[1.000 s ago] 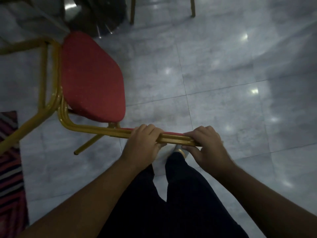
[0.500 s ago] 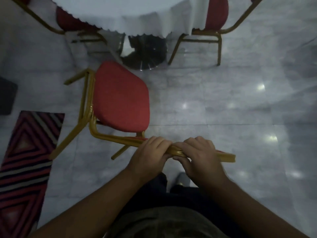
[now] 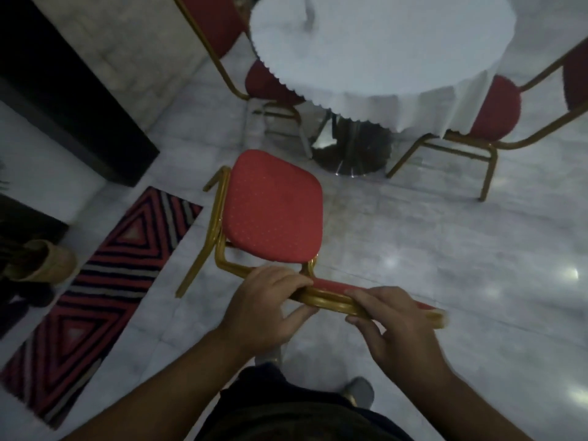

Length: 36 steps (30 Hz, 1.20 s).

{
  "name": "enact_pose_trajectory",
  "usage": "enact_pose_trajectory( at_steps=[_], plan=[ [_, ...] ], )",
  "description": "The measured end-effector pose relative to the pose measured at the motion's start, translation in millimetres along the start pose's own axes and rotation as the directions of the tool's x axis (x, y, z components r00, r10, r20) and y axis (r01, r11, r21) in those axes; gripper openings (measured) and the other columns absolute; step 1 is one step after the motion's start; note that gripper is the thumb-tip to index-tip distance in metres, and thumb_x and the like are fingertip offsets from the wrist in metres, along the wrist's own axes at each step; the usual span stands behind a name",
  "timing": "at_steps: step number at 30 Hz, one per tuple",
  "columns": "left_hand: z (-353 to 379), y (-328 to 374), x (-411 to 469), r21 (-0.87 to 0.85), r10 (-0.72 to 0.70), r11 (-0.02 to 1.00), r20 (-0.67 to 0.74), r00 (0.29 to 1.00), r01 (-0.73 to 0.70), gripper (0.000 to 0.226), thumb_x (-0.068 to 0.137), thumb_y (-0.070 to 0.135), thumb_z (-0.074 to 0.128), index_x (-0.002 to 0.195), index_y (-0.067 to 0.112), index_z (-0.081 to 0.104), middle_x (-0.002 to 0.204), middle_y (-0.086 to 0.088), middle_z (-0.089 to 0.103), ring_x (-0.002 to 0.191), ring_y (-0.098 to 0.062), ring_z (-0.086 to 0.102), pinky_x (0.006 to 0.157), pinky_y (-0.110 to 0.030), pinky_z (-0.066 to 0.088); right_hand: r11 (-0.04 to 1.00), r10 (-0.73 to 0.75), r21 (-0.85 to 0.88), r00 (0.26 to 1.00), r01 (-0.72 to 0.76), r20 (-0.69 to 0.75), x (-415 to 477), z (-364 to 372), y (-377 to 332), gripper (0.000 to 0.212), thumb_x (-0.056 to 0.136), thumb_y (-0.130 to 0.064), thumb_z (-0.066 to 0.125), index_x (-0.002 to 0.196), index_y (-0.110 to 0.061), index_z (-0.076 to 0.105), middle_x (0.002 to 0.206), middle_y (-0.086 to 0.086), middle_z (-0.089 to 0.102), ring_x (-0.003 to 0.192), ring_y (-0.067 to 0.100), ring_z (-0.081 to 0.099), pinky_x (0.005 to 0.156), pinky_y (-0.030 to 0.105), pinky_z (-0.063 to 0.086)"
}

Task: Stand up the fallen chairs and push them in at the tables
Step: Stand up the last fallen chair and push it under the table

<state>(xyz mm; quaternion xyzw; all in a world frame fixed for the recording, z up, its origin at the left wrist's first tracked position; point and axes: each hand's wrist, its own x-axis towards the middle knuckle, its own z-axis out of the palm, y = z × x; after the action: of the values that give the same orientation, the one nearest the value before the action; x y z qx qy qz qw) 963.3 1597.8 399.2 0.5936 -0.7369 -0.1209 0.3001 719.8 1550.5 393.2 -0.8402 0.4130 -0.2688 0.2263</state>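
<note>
A chair with a red seat and gold metal frame stands upright on the floor just in front of me, its seat facing the table. My left hand and my right hand both grip the gold top rail of its backrest. The round table with a white cloth stands beyond the chair, a gap of floor between them. The chair's rear legs are mostly hidden by my hands and body.
Two more red chairs sit at the table, one at the left and one at the right. A striped red rug lies on the floor to the left. A dark counter runs along the far left. Shoes rest by the rug.
The chair has come from tilted to upright and nearer the table. My view has lifted, bringing the table and two other chairs into sight. My hands stayed on the backrest rail.
</note>
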Motion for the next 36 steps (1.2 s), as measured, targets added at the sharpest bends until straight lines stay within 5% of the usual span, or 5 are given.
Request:
enact_pose_trajectory(
  at_steps=[9, 15, 21, 28, 36],
  plan=[
    [-81, -54, -45, 0.134, 0.092, 0.987, -0.003, 0.996, -0.090, 0.028, 0.095, 0.034, 0.072, 0.112, 0.011, 0.072, 0.106, -0.002, 0.069, 0.096, -0.020, 0.064, 0.083, -0.038, 0.052, 0.990, -0.139, 0.062, 0.958, 0.127, 0.251, 56, 45, -105, 0.051, 0.076, -0.032, 0.086, 0.123, -0.029, 0.065, 0.107, -0.014, 0.070, 0.097, 0.000, 0.056, 0.078, 0.001, 0.034],
    [-132, -74, -73, 0.201, -0.150, 0.966, -0.075, 0.986, 0.162, 0.045, 0.083, 0.059, 0.073, 0.096, 0.017, 0.064, 0.096, 0.007, 0.058, 0.088, -0.014, 0.054, 0.079, -0.036, 0.046, 0.990, -0.134, 0.002, 0.940, 0.141, 0.314, 58, 62, -111, 0.041, 0.090, -0.048, 0.058, 0.128, -0.032, 0.062, 0.126, -0.013, 0.065, 0.109, 0.008, 0.060, 0.086, 0.029, 0.051],
    [-146, -83, -80, 0.411, -0.171, 0.893, -0.065, 0.983, 0.182, 0.056, 0.079, 0.082, 0.058, 0.090, 0.027, 0.065, 0.090, 0.014, 0.060, 0.086, -0.014, 0.055, 0.077, -0.040, 0.039, 0.989, -0.151, 0.067, 0.848, 0.136, 0.508, 82, 94, -138, 0.046, 0.097, -0.060, 0.043, 0.139, -0.044, 0.041, 0.129, -0.025, 0.049, 0.111, -0.006, 0.040, 0.090, 0.012, 0.034],
    [-163, -136, -86, 0.420, -0.039, 0.897, -0.230, 0.972, 0.135, 0.059, 0.073, 0.075, 0.073, 0.071, 0.018, 0.060, 0.071, 0.005, 0.054, 0.066, -0.015, 0.049, 0.057, -0.029, 0.036, 0.983, -0.147, -0.047, 0.919, 0.177, 0.367, 111, 134, -170, 0.037, 0.090, -0.065, 0.043, 0.104, -0.033, 0.055, 0.098, -0.015, 0.058, 0.084, 0.002, 0.046, 0.070, 0.020, 0.036],
    [-123, -157, -61, 0.277, -0.139, 0.931, -0.333, 0.933, 0.238, 0.057, 0.074, 0.074, 0.074, 0.068, 0.019, 0.059, 0.068, 0.007, 0.054, 0.063, -0.013, 0.051, 0.057, -0.023, 0.033, 0.954, -0.160, -0.212, 0.958, 0.212, 0.236, 144, 136, -140, 0.036, 0.091, -0.060, 0.050, 0.102, -0.027, 0.059, 0.095, -0.010, 0.059, 0.085, 0.008, 0.050, 0.078, 0.022, 0.037]
  ],
)
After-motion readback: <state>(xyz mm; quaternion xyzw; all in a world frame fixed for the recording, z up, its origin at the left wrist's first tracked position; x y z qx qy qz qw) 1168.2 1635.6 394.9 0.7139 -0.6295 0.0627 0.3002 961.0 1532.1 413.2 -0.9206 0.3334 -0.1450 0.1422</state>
